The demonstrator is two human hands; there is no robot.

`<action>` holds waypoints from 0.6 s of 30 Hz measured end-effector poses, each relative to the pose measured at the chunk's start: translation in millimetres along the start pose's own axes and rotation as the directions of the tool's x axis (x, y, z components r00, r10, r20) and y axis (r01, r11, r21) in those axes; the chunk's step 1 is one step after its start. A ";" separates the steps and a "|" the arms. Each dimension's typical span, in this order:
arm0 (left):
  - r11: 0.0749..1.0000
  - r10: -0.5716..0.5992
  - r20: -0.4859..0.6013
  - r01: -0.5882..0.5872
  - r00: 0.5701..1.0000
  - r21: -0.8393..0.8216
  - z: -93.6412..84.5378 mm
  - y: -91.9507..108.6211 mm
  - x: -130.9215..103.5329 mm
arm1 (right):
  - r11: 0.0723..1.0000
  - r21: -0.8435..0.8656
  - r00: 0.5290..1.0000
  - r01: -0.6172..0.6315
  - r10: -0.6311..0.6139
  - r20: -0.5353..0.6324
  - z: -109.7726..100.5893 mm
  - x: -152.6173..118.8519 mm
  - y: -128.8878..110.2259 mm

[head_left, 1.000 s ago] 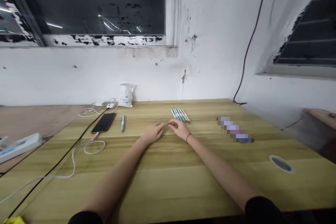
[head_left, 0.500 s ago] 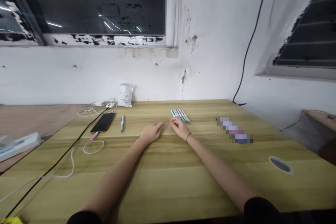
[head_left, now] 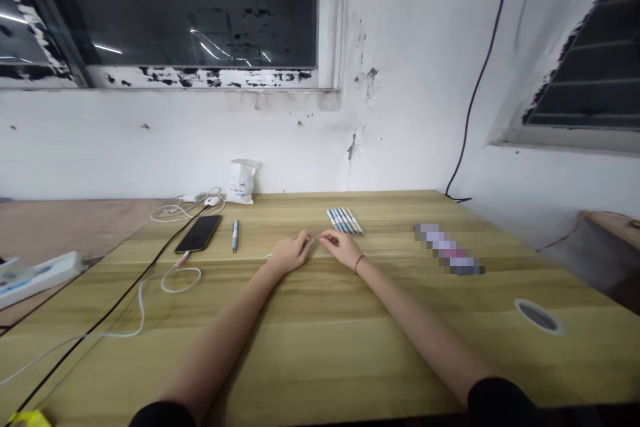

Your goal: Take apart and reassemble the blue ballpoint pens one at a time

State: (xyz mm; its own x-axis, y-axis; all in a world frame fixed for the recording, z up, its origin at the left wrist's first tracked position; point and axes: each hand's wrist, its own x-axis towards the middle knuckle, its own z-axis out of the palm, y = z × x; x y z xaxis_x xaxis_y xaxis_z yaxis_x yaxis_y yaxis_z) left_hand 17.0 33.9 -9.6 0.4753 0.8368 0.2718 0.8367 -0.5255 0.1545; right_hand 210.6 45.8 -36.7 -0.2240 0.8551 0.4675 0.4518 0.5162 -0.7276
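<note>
My left hand [head_left: 293, 252] rests low over the table, fingers curled round a slim pen. Its pale end [head_left: 269, 255] shows behind the hand, and a small tip peeks out at the fingertips; the middle is hidden. Facing it across a narrow gap, my right hand [head_left: 343, 248] is closed in a pinch. Whatever it holds, if anything, is too small to make out. Just beyond the right hand, several pens [head_left: 344, 220] in blue-green to cream tones lie side by side. One more blue pen [head_left: 235, 236] lies alone to the left.
On the wooden table [head_left: 320, 347], a phone [head_left: 199, 234] with a white cable [head_left: 141, 307] lies left. A white packet [head_left: 241, 181] stands by the wall. A blurred-out long item [head_left: 450, 250] and a round grommet [head_left: 539, 317] are on the right. A power strip [head_left: 43, 278] sits far left.
My right hand has drawn back slightly from the row of pens and turned a little lower, towards the left hand. The left hand has barely moved.
</note>
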 end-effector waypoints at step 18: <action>0.975 0.181 -0.169 -0.200 0.969 -0.102 10.7 -9.5 5.5 | 0.999 0.018 0.999 -0.039 0.039 -0.025 0.9 0.5 -1.5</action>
State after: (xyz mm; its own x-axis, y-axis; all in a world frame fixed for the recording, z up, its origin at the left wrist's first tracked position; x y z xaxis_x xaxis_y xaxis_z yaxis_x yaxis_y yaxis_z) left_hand 14.6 45.2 -19.7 0.5658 0.6895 0.4521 0.6927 -0.6950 0.1930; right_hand 209.1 45.5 -35.8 -0.1846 0.8733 0.4509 0.4445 0.4834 -0.7542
